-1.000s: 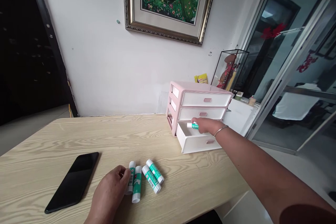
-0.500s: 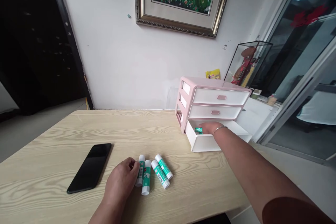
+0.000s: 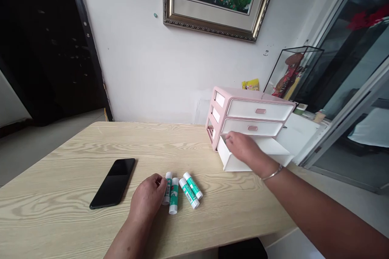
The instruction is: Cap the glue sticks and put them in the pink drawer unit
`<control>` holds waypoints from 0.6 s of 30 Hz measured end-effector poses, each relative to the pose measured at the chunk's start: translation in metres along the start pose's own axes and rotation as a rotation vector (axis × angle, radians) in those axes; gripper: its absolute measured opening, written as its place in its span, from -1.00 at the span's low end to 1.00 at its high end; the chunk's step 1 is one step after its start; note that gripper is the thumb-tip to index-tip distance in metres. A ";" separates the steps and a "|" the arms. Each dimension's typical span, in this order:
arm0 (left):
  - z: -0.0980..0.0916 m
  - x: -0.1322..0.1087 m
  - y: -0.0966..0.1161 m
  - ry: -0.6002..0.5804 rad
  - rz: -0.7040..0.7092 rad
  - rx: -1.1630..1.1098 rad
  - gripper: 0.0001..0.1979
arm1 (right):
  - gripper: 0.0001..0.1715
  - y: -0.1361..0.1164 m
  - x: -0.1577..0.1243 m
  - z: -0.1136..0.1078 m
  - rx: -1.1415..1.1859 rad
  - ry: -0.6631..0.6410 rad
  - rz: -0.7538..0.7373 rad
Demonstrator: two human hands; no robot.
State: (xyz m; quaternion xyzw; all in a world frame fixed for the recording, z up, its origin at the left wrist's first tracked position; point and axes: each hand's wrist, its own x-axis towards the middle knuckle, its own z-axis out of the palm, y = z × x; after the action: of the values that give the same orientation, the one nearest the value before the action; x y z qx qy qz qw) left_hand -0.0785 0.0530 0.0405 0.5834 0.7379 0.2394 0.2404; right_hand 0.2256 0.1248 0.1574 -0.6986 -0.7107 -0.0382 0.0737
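Note:
My left hand (image 3: 149, 194) rests on the table with its fingers curled against a green-and-white glue stick (image 3: 167, 188). A second glue stick (image 3: 174, 196) lies close along the first one's right side. To their right is a slanted pair: a nearer glue stick (image 3: 189, 193) and a farther glue stick (image 3: 193, 185). My right hand (image 3: 243, 147) is over the left part of the pulled-out bottom drawer (image 3: 240, 165), fingers closed. Whatever they hold is hidden. The drawer belongs to a pink-and-white drawer cabinet (image 3: 221, 113); its upper two drawers are closed.
A black phone (image 3: 113, 183) lies on the wooden table (image 3: 164, 141), left of my left hand. Behind the cabinet are a yellow packet (image 3: 251, 84) and a glass case (image 3: 291, 71). A framed picture (image 3: 209, 24) hangs on the wall.
My right hand has come up from inside the bottom drawer to above its left side. The green stick seen by its fingers is now out of sight. My left hand stays by the glue sticks.

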 end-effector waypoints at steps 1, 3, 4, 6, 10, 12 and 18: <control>0.000 0.000 0.000 0.002 0.003 0.002 -0.68 | -0.59 -0.016 -0.015 0.003 0.043 -0.014 -0.048; 0.001 0.001 -0.001 0.007 0.007 0.003 -0.68 | -0.51 -0.049 -0.045 0.015 0.116 -0.073 -0.135; 0.002 0.001 -0.002 0.009 0.012 0.002 -0.68 | -0.48 -0.064 -0.059 0.022 0.144 -0.114 -0.177; 0.002 0.001 -0.004 0.009 0.025 -0.002 -0.68 | -0.44 -0.089 -0.080 0.038 0.160 -0.212 -0.236; 0.000 0.000 -0.006 -0.004 0.042 -0.010 -0.69 | -0.38 -0.112 -0.091 0.070 0.128 -0.269 -0.337; -0.001 0.000 -0.007 -0.012 0.044 -0.009 -0.69 | -0.42 -0.114 -0.086 0.087 0.113 -0.239 -0.346; 0.000 0.005 -0.013 -0.046 0.061 -0.007 -0.67 | -0.44 -0.100 -0.066 0.124 0.116 -0.252 -0.310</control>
State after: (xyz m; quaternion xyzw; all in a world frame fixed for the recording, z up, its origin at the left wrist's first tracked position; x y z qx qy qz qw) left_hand -0.0891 0.0552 0.0321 0.6100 0.7134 0.2357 0.2518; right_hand 0.1205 0.0772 0.0295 -0.5748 -0.8142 0.0797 0.0175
